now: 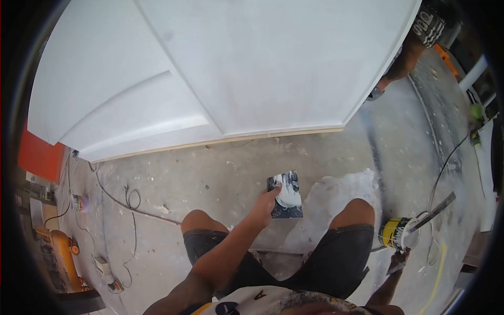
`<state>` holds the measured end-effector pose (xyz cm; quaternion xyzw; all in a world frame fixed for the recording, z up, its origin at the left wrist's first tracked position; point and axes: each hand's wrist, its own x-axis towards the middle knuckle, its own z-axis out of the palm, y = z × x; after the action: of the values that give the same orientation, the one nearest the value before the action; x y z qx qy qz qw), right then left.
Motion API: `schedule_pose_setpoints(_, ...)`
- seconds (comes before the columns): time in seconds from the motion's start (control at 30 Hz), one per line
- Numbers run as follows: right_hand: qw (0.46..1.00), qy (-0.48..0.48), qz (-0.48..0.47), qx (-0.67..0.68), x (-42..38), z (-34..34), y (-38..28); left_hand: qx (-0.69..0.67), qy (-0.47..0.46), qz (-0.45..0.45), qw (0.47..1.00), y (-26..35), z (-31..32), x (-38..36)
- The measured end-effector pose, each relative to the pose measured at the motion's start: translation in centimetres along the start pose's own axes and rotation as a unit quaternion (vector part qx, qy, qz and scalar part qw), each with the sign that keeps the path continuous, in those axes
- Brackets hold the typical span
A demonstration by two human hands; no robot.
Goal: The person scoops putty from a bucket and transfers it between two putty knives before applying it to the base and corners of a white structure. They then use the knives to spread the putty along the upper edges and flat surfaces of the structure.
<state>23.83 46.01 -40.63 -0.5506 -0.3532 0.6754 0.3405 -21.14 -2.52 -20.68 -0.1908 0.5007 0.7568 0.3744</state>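
Observation:
My left hand holds a dark flat plate with white paste smeared over it, the thumb on its face. At the right, my right hand is beside a yellow and black bucket, with its fingers closed on a small spreader. A long flat stick leans out of the bucket's open top. Above my knees stands a large white panelled board, its wooden lower edge near the floor.
Another person's leg shows behind the panel at the upper right. Cables lie across the stained concrete floor. An orange machine stands at the lower left, near a red panel. White residue covers floor between my knees.

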Motion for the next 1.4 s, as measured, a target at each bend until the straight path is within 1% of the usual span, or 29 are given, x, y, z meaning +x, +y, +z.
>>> schedule_pose_setpoints(0.03, 0.994, 0.035, -0.101, -0.022, -0.8, 0.7, 0.4, -0.027, -0.014, 0.008, 0.999, 0.8, 0.7, -0.2)
schedule_pose_setpoints(0.07, 0.990, -0.058, -0.118, -0.049, -0.4, -0.5, 0.6, -0.034, -0.022, -0.032, 0.999, 1.3, 1.0, -1.2)
schedule_pose_setpoints(0.1, 0.992, -0.091, 0.086, 0.023, 1.3, -2.7, -1.6, -0.035, -0.023, -0.040, 0.998, 0.9, 1.2, -2.3)
schedule_pose_setpoints(0.17, 0.994, 0.033, 0.101, 0.007, 0.7, -0.4, -2.4, -0.031, -0.090, -0.051, 0.994, 0.3, 1.6, -2.9)
schedule_pose_setpoints(0.23, 0.995, 0.000, 0.094, -0.033, 1.7, -1.1, -2.3, -0.022, -0.124, -0.019, 0.992, -0.2, 2.1, -3.2)
schedule_pose_setpoints(0.27, 0.992, -0.060, 0.094, -0.059, 2.4, -2.0, -2.4, -0.015, -0.120, -0.041, 0.992, -1.1, 1.5, -2.8)
schedule_pose_setpoints(0.3, 0.992, -0.056, 0.092, -0.060, 2.5, -2.0, -1.5, -0.009, -0.114, -0.068, 0.991, -1.8, 1.1, -2.6)
schedule_pose_setpoints(0.37, 0.974, -0.060, -0.132, -0.175, 2.8, -2.1, 0.4, -0.007, -0.086, -0.139, 0.986, -1.7, 1.1, -2.4)
schedule_pose_setpoints(0.43, 0.901, -0.202, -0.284, -0.259, 6.9, -5.1, 2.8, -0.079, -0.066, -0.140, 0.985, -1.0, 1.4, -3.3)
schedule_pose_setpoints(0.47, 0.969, -0.163, -0.145, -0.112, 5.1, -3.6, 1.9, -0.087, -0.097, -0.123, 0.984, -1.3, 0.5, -3.3)
schedule_pose_setpoints(0.5, 0.992, -0.122, -0.004, 0.045, 4.0, -0.7, 1.4, -0.092, -0.098, -0.119, 0.984, -0.7, 0.5, -4.0)
schedule_pose_setpoints(0.57, 0.991, -0.130, -0.033, -0.001, 3.3, 1.6, 1.6, -0.093, -0.101, -0.078, 0.987, 0.8, 0.4, -6.4)
schedule_pose_setpoints(0.63, 0.990, -0.121, 0.027, 0.070, 0.2, 6.5, 0.0, -0.106, -0.110, -0.046, 0.987, 1.0, -1.1, -7.2)
schedule_pose_setpoints(0.67, 0.996, -0.085, 0.032, 0.023, 0.4, 8.2, 0.0, -0.122, -0.082, -0.025, 0.989, 0.9, -1.8, -7.3)
schedule_pose_setpoints(0.73, 0.994, -0.101, 0.025, -0.032, 1.4, 10.4, 0.8, -0.138, -0.049, -0.011, 0.989, 0.9, -2.7, -7.5)
schedule_pose_setpoints(0.8, 0.997, -0.044, 0.066, 0.010, -0.5, 15.4, -0.2, -0.169, -0.018, 0.006, 0.985, 0.5, -2.9, -7.7)
schedule_pose_setpoints(0.83, 0.970, -0.221, -0.097, -0.028, 8.6, 11.9, 6.7, -0.183, -0.002, 0.006, 0.983, -0.1, -2.9, -7.7)
schedule_pose_setpoints(0.87, 0.974, -0.226, 0.019, 0.026, 3.1, 16.6, 3.0, -0.183, 0.001, 0.004, 0.983, -0.3, -3.1, -7.4)
schedule_pose_setpoints(0.9, 0.943, -0.299, 0.093, 0.109, 3.5, 18.8, 3.0, -0.188, 0.007, 0.005, 0.982, -0.5, -3.5, -7.3)
schedule_pose_setpoints(0.93, 0.935, -0.319, 0.116, 0.103, 3.9, 21.1, 2.8, -0.213, 0.026, 0.018, 0.976, -0.5, -3.5, -7.1)
schedule_pose_setpoints(1.0, 0.919, -0.354, 0.159, 0.073, 5.0, 24.8, 3.4, -0.170, 0.058, -0.040, 0.983, -0.5, -3.5, -6.7)
schedule_pose_setpoints(1.07, 0.930, -0.321, 0.143, 0.109, 6.3, 25.6, 4.3, -0.186, 0.057, -0.041, 0.980, 0.0, -3.7, -6.7)
schedule_pose_setpoints(1.1, 0.956, -0.256, 0.135, 0.047, 1.3, 27.1, 1.9, -0.178, 0.037, -0.048, 0.982, 0.4, -4.0, -7.1)
schedule_pose_setpoints(1.17, 0.952, -0.230, 0.128, -0.155, -5.6, 28.0, -2.0, -0.181, 0.031, -0.030, 0.983, 1.1, -4.2, -8.0)
schedule_pose_setpoints(1.2, 0.953, -0.225, 0.130, -0.153, -3.8, 26.4, -2.5, -0.189, 0.011, -0.021, 0.982, 1.1, -3.8, -8.0)
schedule_pose_setpoints(1.27, 0.892, -0.232, 0.204, -0.329, 1.3, 22.0, -4.4, -0.191, -0.005, -0.037, 0.981, 1.3, -2.5, -8.2)
schedule_pose_setpoints(1.3, 0.895, -0.226, 0.204, -0.326, 0.3, 22.0, -5.4, -0.191, -0.021, -0.044, 0.980, 1.4, -2.1, -8.2)
schedule_pose_setpoints(1.37, 0.851, -0.163, 0.049, -0.497, -5.1, 24.0, -8.2, -0.191, -0.038, -0.054, 0.979, 2.0, -1.8, -8.5)
schedule_pose_setpoints(1.4, 0.817, -0.157, -0.036, -0.554, -3.1, 23.6, -8.0, -0.196, -0.055, -0.064, 0.977, 2.4, -1.8, -8.6)
